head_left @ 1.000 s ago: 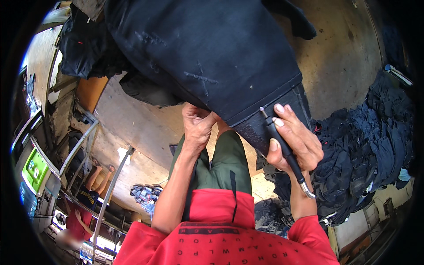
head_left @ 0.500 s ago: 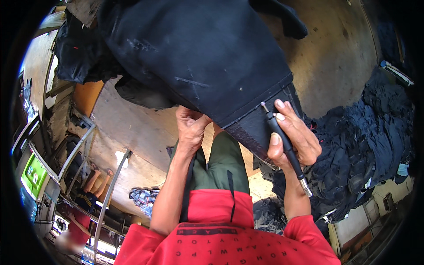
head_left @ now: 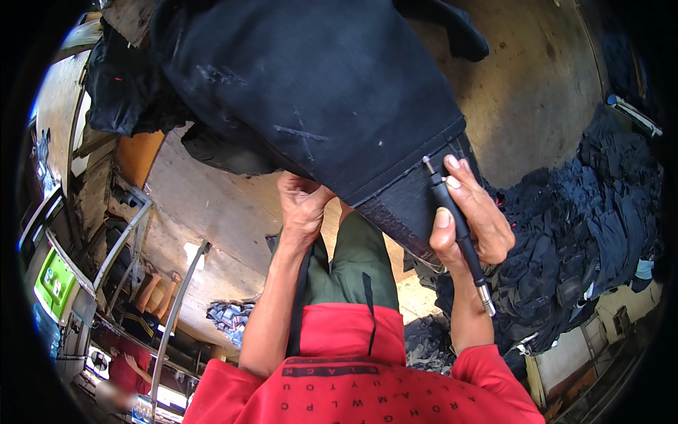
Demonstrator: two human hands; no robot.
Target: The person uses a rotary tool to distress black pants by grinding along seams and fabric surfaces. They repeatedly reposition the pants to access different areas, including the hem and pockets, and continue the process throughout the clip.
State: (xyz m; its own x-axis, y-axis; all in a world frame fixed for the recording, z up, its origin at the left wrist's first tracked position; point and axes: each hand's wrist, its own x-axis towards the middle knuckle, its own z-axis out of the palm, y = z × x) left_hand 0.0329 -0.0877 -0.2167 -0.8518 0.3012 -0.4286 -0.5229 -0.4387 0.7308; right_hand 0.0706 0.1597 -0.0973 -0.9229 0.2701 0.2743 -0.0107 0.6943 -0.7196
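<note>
Black denim trousers [head_left: 304,92] lie across the work surface in front of me, one leg drawn over a dark flat board [head_left: 399,212] that sticks out past the stitched hem. Pale worn scratches mark the cloth. My right hand [head_left: 484,222] is closed around a black pen-shaped rotary tool [head_left: 462,237]. Its small pale tip is at the hem, near the stitching; I cannot tell whether it touches. At the leg's near left edge, my left hand [head_left: 304,205] has its fingers curled and closed on the trousers, the fingertips partly hidden by the cloth.
A large heap of dark garments [head_left: 558,240] lies on the right. More black cloth [head_left: 131,88] hangs at the far left. Metal rails [head_left: 173,325] and a green tray [head_left: 56,283] stand on the left. Another person [head_left: 131,364] is at the lower left.
The tool's tip has moved slightly right and away from me along the hem. The trousers have shifted a little to the left. My left hand keeps its grip.
</note>
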